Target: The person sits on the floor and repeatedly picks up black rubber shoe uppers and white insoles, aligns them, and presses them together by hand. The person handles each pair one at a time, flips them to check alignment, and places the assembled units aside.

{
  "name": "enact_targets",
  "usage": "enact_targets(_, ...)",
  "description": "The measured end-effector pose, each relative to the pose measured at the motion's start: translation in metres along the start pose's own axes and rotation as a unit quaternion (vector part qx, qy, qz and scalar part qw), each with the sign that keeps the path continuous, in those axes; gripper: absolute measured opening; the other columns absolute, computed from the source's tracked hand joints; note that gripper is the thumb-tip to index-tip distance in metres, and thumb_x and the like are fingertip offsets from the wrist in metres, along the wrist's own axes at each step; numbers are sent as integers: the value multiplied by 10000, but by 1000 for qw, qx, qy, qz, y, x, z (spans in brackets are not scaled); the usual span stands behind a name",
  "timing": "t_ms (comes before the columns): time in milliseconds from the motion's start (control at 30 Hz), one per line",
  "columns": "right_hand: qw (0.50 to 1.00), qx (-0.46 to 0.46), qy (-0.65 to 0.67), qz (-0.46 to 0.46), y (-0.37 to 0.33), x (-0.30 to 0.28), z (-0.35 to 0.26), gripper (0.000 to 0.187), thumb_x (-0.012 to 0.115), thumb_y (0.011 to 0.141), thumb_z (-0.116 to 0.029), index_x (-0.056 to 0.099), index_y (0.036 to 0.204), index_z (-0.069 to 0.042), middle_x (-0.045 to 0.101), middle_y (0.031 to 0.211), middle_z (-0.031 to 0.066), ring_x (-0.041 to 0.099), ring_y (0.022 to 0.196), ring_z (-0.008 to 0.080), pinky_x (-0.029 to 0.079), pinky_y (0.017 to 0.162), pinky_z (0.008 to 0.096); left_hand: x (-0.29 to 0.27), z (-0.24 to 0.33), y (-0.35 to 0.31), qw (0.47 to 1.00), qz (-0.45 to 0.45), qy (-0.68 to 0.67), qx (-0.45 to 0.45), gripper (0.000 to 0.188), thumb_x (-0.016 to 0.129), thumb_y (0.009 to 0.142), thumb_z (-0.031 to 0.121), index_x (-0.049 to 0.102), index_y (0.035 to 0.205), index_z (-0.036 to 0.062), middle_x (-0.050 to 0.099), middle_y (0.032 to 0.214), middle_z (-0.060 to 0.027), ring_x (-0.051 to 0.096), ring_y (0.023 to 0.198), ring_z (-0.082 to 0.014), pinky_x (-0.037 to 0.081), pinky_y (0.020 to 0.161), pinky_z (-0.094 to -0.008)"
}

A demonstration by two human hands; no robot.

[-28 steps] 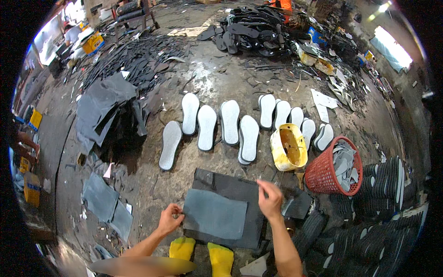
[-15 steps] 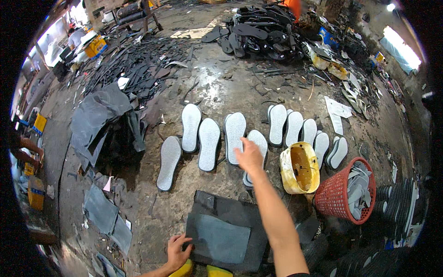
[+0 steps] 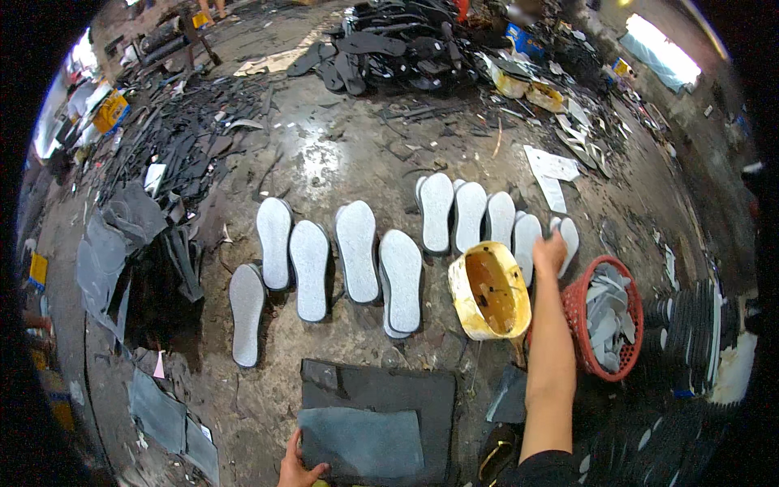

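My right hand (image 3: pixel 549 255) reaches past the yellow tub (image 3: pixel 458 302) to the right end of a row of light grey shoe soles. It is at the rightmost sole (image 3: pixel 570 243), beside another grey sole (image 3: pixel 526 243); its fingertips are partly hidden, so their grip is unclear. My left hand (image 3: pixel 299 466) rests at the left edge of a blue-grey sheet (image 3: pixel 365 442), thumb and fingers apart, holding nothing. That sheet lies on a larger black mat (image 3: pixel 436 394). Further left, several soles stand apart from the row, among them a stacked pair (image 3: pixel 402 280) and a single sole (image 3: pixel 247 312).
A red basket (image 3: pixel 578 316) of grey scraps stands right of my right forearm. Amber stuff coats the tub's inside. Black soles (image 3: pixel 389 53) are heaped at the back; dark sheets (image 3: pixel 122 235) drape at the left. Offcuts (image 3: pixel 178 122) litter the floor, and stacked strips (image 3: pixel 682 349) lie far right.
My right hand has moved right, from the middle soles to the row's right end. The view has shifted, so the scene sits further left. My left hand stays by the mat's left side.
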State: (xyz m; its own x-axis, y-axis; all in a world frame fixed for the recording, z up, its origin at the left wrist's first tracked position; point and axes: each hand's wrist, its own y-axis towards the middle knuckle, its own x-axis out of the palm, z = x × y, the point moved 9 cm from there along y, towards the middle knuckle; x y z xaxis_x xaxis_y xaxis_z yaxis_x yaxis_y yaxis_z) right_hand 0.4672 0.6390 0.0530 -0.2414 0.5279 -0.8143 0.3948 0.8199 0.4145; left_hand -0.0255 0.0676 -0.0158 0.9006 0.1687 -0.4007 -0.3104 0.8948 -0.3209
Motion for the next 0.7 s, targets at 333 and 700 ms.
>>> enact_targets(333, 967, 206, -71, -133, -12, 85, 140, 750, 608, 926, -454, 315, 1472, -32, 392, 1431, 380, 406, 1306, 576, 286, 1138, 585, -47, -26, -27, 995, 27, 13, -93, 656, 716, 924, 66, 417, 1508, 61, 639, 1252, -124, 665, 1074, -208, 565, 882, -350)
enact_targets(700, 897, 439, -17, -43, -18, 41, 137, 869, 942, 535, -282, 610, 1268, 46, 626, 1326, 231, 630, 1202, 355, 507, 1036, 430, -30, -41, -35, 980, -27, -128, -151, 582, 732, 932, 93, 462, 1441, 14, 613, 1310, -154, 629, 1176, -253, 555, 948, -371)
